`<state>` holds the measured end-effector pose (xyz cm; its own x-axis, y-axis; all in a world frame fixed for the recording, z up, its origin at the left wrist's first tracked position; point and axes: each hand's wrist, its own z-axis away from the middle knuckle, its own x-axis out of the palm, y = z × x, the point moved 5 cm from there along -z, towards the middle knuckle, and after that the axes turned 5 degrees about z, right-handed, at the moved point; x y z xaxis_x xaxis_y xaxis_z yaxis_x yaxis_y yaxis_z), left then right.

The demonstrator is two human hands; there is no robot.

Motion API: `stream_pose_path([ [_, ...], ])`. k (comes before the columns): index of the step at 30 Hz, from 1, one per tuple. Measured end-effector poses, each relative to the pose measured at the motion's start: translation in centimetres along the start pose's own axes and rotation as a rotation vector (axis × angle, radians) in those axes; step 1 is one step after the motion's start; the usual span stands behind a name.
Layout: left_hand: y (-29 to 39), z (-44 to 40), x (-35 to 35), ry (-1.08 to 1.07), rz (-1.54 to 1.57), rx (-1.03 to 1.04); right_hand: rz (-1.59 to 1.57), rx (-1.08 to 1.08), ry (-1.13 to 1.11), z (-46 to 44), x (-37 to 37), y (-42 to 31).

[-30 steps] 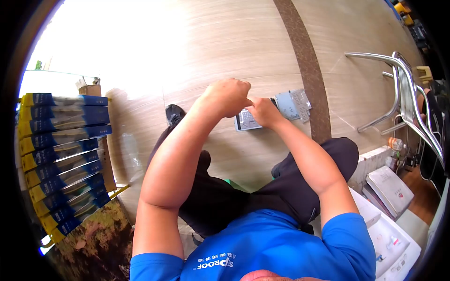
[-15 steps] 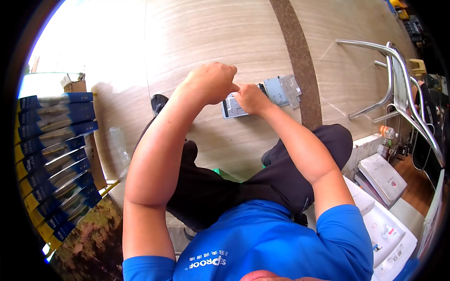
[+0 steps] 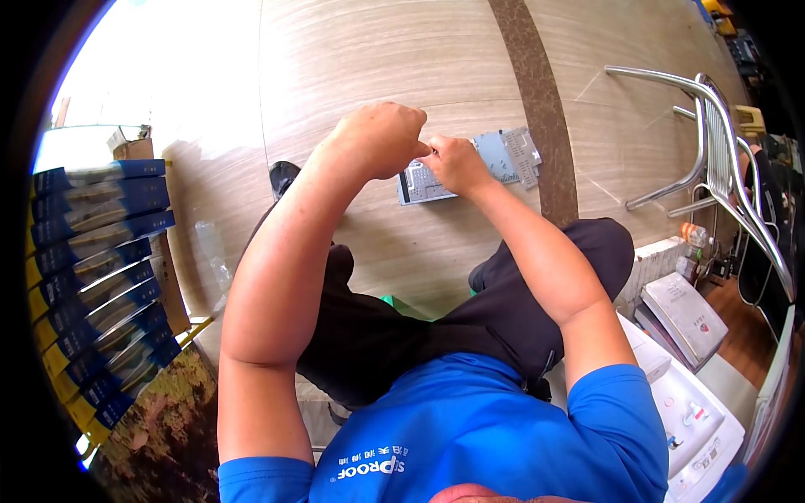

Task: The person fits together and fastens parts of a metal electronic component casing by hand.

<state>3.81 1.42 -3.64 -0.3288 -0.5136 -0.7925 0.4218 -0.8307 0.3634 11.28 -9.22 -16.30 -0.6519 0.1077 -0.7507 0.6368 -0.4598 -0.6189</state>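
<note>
My left hand (image 3: 375, 138) is closed, its fingers curled and thumb tip toward my right hand. My right hand (image 3: 457, 166) is closed in a pinch, its fingertips meeting those of my left. A small dark bit shows between the fingertips, too small to name. Just beneath and beyond my right hand, a flat grey-blue panel (image 3: 491, 149) lies on the floor. Its near left part (image 3: 425, 186) carries rows of small marks and a dark strip; a lighter perforated plate (image 3: 522, 156) overlaps its right end. My right hand covers the panel's middle.
Blue-and-yellow boxes (image 3: 101, 285) are stacked at left. A metal chair (image 3: 713, 142) stands at right, with a white bin (image 3: 692, 411) and a thick white book-like item (image 3: 686, 314) below it. My shoe (image 3: 283, 178) rests on the tiled floor.
Both hands have risen slightly, fingertips still together. A dark piece that showed behind my right hand is no longer visible there. The panel stays on the floor.
</note>
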Motion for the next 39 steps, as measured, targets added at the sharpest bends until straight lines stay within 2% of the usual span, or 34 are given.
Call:
stream_pose_path([
  [6,0.1,0.0,0.0,0.003,-0.009,0.003,-0.071,-0.230,0.033,-0.2,0.8,-0.2],
  [16,0.2,-0.1,-0.1,-0.009,-0.003,-0.014,-0.066,-0.201,0.027,-0.1,1.2,-0.1],
  [19,0.2,0.0,-0.1,-0.017,0.001,-0.019,-0.149,-0.139,0.129,0.1,0.8,0.0],
  [21,0.1,-0.1,0.0,-0.014,-0.008,-0.014,-0.076,-0.081,0.014,0.3,0.2,-0.5],
  [27,0.0,-0.1,0.1,-0.016,-0.018,-0.018,-0.090,-0.228,-0.012,0.3,0.5,-1.0],
  [39,0.1,-0.1,0.0,-0.036,-0.017,-0.035,-0.103,-0.203,-0.021,0.3,0.7,-1.0],
])
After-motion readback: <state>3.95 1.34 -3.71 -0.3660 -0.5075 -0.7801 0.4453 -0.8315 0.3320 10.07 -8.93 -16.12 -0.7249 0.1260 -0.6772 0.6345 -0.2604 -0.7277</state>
